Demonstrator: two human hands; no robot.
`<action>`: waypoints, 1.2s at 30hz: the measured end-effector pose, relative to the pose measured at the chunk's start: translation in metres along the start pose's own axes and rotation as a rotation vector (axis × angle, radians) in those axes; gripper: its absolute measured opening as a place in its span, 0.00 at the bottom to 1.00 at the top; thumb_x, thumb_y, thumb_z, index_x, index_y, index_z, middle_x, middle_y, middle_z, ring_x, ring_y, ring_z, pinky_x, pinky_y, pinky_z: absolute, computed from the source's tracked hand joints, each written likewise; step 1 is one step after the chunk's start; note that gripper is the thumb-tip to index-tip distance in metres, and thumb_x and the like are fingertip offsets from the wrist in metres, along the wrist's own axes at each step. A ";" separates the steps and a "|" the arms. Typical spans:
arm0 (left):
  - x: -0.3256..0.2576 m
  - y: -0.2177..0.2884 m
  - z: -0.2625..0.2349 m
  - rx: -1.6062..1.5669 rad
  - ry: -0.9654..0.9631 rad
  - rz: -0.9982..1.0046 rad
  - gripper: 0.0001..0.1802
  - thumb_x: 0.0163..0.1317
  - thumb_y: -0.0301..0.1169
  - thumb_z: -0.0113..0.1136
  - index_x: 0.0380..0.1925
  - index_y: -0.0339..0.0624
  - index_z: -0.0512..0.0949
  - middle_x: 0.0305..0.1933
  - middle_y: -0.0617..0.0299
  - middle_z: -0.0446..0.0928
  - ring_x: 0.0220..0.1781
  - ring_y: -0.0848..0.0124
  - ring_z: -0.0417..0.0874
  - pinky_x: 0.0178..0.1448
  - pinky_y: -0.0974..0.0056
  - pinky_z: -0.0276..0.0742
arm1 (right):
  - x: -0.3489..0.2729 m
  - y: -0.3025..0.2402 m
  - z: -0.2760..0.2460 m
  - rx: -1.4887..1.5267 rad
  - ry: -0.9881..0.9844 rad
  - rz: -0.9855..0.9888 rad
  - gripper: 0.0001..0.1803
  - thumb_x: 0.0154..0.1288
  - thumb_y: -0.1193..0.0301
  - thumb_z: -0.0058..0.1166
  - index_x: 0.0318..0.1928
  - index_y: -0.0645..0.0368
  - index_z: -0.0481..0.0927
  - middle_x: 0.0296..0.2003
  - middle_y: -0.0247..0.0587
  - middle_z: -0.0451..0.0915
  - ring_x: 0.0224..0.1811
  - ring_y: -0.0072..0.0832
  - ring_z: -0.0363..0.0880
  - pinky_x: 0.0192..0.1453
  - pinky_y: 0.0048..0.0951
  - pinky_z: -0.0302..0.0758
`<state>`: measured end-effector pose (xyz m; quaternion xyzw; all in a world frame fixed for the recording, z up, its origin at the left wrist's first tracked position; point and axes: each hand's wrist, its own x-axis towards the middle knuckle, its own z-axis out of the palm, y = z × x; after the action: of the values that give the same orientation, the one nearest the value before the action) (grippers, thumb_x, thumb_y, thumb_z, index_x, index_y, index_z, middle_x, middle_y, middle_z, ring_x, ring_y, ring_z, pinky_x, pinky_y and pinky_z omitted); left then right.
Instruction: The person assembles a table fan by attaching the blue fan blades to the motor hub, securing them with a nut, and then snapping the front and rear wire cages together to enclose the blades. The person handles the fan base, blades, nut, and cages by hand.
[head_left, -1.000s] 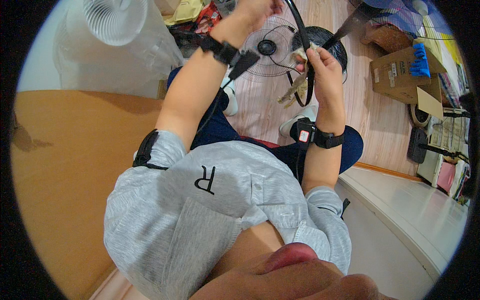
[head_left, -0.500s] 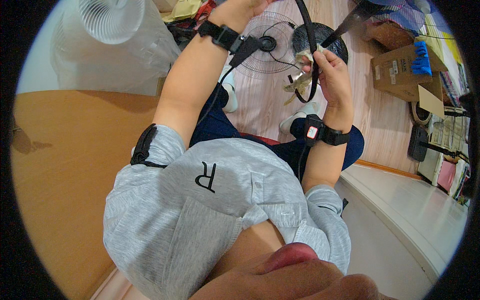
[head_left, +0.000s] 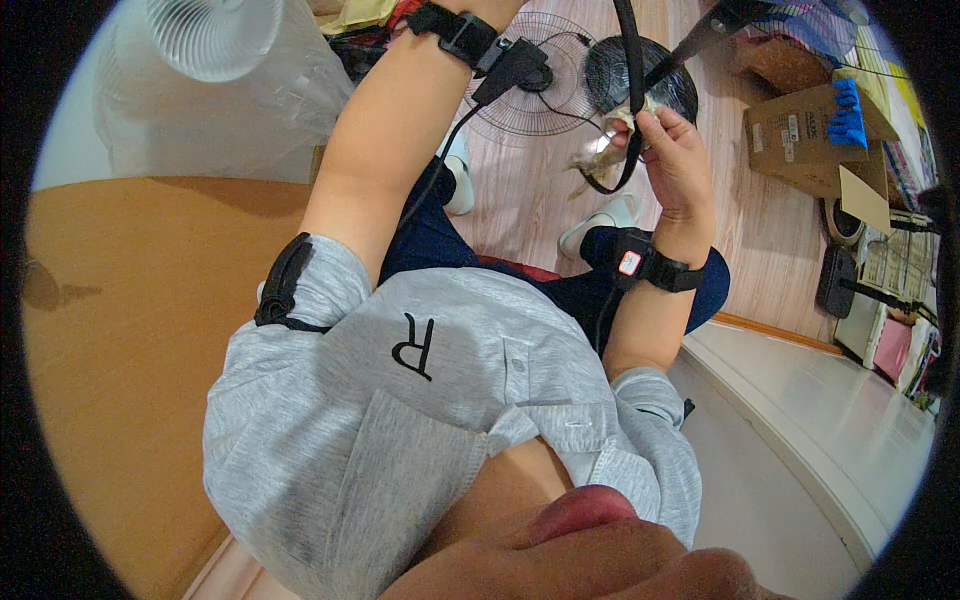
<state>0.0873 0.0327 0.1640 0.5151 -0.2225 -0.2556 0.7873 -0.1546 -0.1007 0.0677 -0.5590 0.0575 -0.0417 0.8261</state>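
My right hand (head_left: 672, 150) is raised in front of me, fingers closed on a crumpled pale cloth (head_left: 607, 150). It presses the cloth against a thin black curved band (head_left: 631, 90) that runs up out of the top edge and loops just below the hand. A black watch sits on that wrist. My left forearm (head_left: 390, 140) reaches up to the top edge with a black strap and a small black device on the wrist. The left hand itself is cut off above the picture. I sit in a grey shirt and dark blue trousers.
On the wooden floor below lie a round wire fan grille (head_left: 530, 95) and a black round fan part (head_left: 650, 70). A cardboard box (head_left: 800, 135) stands at the right, a plastic-wrapped white fan (head_left: 215, 45) at top left. A wooden tabletop (head_left: 130, 330) lies left, a white ledge (head_left: 820, 400) right.
Both arms have risen. My left hand has slid out past the top edge. My right hand has moved up along the black band with the cloth.
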 end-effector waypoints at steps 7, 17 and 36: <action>-0.044 -0.047 0.032 0.180 -0.154 -0.027 0.21 0.80 0.42 0.50 0.47 0.33 0.83 0.34 0.63 0.81 0.36 0.70 0.80 0.44 0.65 0.75 | 0.011 -0.001 0.019 -0.046 0.007 -0.133 0.13 0.77 0.69 0.57 0.53 0.66 0.82 0.43 0.45 0.88 0.43 0.28 0.88 0.51 0.28 0.83; 0.042 0.009 -0.031 -0.600 -0.076 -0.156 0.18 0.84 0.41 0.40 0.41 0.41 0.75 0.22 0.68 0.66 0.24 0.73 0.67 0.29 0.67 0.72 | -0.009 0.033 -0.004 -0.303 -0.123 0.098 0.08 0.70 0.73 0.64 0.46 0.63 0.86 0.38 0.32 0.87 0.40 0.17 0.81 0.47 0.22 0.75; 0.028 0.068 -0.061 -0.852 -0.190 -0.314 0.22 0.84 0.43 0.42 0.39 0.37 0.75 0.24 0.66 0.62 0.24 0.73 0.62 0.26 0.70 0.67 | 0.012 0.096 -0.071 -1.158 0.094 -0.058 0.15 0.62 0.71 0.66 0.49 0.63 0.87 0.37 0.50 0.88 0.38 0.37 0.87 0.46 0.35 0.79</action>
<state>0.1578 0.0806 0.2073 0.1473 -0.0879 -0.4865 0.8566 -0.1527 -0.1317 -0.0486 -0.9187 0.0921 -0.0510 0.3806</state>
